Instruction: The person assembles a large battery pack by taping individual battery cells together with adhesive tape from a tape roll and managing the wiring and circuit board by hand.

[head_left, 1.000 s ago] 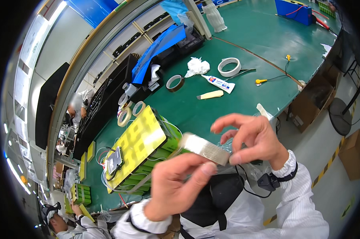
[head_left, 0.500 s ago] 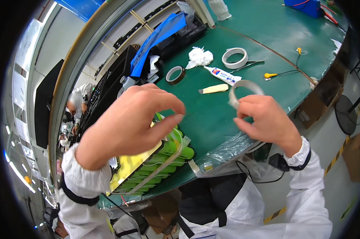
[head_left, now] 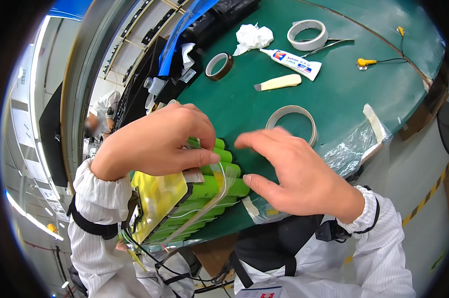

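Left hand (head_left: 155,144) pinches clear tape (head_left: 219,186) over green battery pack (head_left: 204,198) — right hand (head_left: 294,174) beside.

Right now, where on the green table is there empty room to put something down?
Bare green mat lies between the dark tape ring, the cream scraper and the pale tape roll. More lies right of the glue tube. It is crowded near the left hand, the right hand and the green battery pack.

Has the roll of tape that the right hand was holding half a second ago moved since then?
Yes. The tape roll now lies flat on the green table, beyond the right hand, near the cream-handled knife.
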